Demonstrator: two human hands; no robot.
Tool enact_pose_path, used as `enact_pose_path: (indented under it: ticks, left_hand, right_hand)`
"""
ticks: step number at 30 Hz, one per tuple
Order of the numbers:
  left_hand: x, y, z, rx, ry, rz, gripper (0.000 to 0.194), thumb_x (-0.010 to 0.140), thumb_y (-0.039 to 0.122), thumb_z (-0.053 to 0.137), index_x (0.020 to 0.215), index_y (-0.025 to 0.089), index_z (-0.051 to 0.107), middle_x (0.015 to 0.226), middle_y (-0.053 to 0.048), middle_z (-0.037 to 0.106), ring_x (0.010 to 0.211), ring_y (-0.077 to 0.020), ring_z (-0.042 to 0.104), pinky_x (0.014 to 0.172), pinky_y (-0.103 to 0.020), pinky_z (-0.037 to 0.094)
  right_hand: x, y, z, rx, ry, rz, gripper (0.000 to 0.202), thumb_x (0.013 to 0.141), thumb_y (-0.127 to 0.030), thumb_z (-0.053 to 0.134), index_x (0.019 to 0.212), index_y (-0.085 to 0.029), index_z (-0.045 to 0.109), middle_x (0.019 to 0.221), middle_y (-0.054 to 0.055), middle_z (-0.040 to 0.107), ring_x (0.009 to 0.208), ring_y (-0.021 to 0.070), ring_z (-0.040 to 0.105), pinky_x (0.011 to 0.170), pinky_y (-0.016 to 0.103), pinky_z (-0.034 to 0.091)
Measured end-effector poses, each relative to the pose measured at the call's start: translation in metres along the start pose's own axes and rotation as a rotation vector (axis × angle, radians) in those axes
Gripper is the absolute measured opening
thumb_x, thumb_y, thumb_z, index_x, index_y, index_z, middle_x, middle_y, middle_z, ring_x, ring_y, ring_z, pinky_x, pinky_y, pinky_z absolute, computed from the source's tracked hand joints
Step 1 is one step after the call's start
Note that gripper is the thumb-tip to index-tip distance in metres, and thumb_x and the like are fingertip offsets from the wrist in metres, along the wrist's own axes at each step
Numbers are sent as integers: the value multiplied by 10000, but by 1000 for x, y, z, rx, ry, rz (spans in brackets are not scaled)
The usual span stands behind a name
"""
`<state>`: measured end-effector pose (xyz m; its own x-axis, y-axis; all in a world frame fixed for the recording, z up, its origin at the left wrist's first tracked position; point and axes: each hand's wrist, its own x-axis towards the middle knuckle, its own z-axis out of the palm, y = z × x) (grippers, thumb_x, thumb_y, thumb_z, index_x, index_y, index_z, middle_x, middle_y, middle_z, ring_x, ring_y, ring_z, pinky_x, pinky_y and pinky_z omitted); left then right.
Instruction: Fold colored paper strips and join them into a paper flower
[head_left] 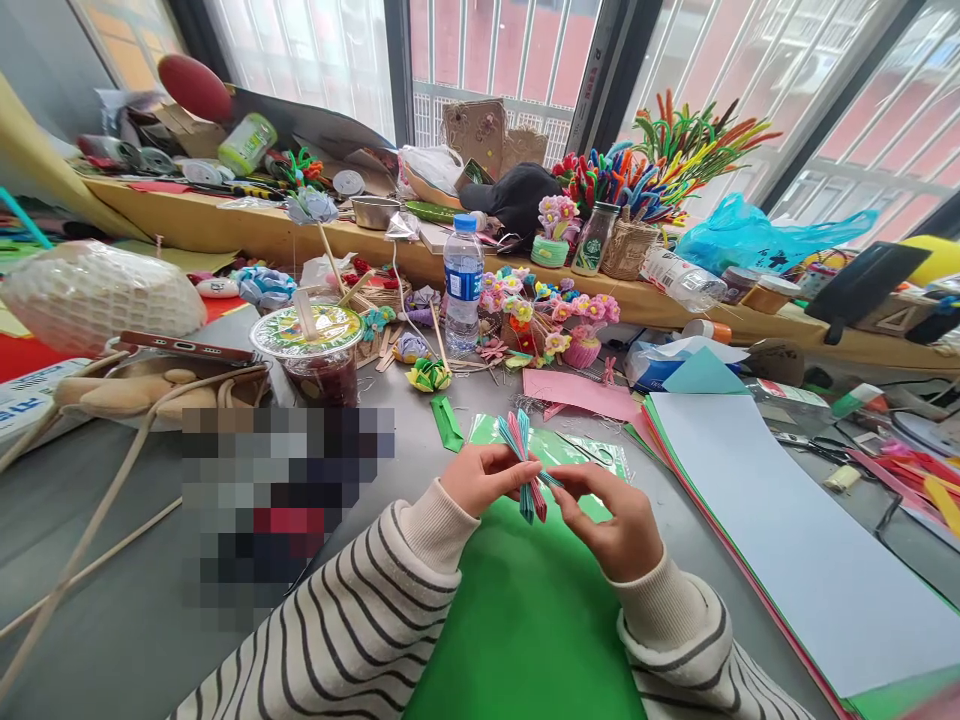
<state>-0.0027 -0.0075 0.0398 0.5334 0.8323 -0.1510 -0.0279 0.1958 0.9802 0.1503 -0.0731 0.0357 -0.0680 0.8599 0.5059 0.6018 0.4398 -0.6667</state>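
Note:
A folded paper piece (pixel 516 440) in pleated pink and light blue is held up between my two hands. My left hand (pixel 484 478) pinches its middle, thumb on top. From the right, my right hand (pixel 619 520) closes thumb and forefinger on a thin blue-striped part of the same piece. Beneath my hands lies a large green sheet (pixel 525 610). A clear plastic packet (pixel 611 458) with a green print sits just behind them. A small folded green paper strip (pixel 447 424) rests beyond my left hand.
To the right is a stack of coloured paper, white sheet (pixel 757 520) on top. Ahead stand a water bottle (pixel 464 285) and a lidded drink cup (pixel 311 350). Scissors (pixel 817 442) lie at the right. Pipe cleaners (pixel 637 180) and craft flowers crowd the wooden ledge (pixel 262 235) and desk back.

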Motion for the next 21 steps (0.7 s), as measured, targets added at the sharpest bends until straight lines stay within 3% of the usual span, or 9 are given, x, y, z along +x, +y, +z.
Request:
enact_pose_path:
  ticks: [4, 9, 15, 21]
  left_hand:
    - [0, -6, 5, 61, 13, 78, 406, 567, 455, 648, 735, 86, 641, 572, -13, 566, 547, -106, 506, 526, -232, 416]
    - [1, -12, 8, 80, -28, 159, 410, 609, 467, 616, 751, 83, 625, 559, -22, 570, 544, -124, 521, 536, -255, 406]
    - [-1, -10, 5, -67, -175, 111, 388, 617, 419, 635, 790, 73, 602, 548, -24, 580, 497, -138, 559, 532, -282, 434]
    - [-4, -3, 8, -157, -202, 78, 450, 585, 424, 662, 881, 89, 604, 577, -16, 592, 530, -132, 569, 555, -267, 448]
  right_hand:
    - [-1, -5, 8, -169, 87, -172, 207, 728, -77, 484, 902, -146, 573, 748, 44, 627, 562, 110, 524, 549, 251, 479]
    - [-2, -4, 11, -216, 123, -183, 154, 755, -90, 492, 862, -166, 573, 767, 42, 632, 564, 108, 521, 544, 245, 469]
    - [-1, -5, 4, -266, 142, -250, 120, 753, -93, 496, 812, -165, 571, 679, 39, 597, 620, 134, 543, 564, 266, 466]
    - [-2, -10, 4, -229, 105, -277, 145, 759, -72, 479, 863, -156, 535, 732, 46, 608, 630, 120, 563, 569, 241, 470]
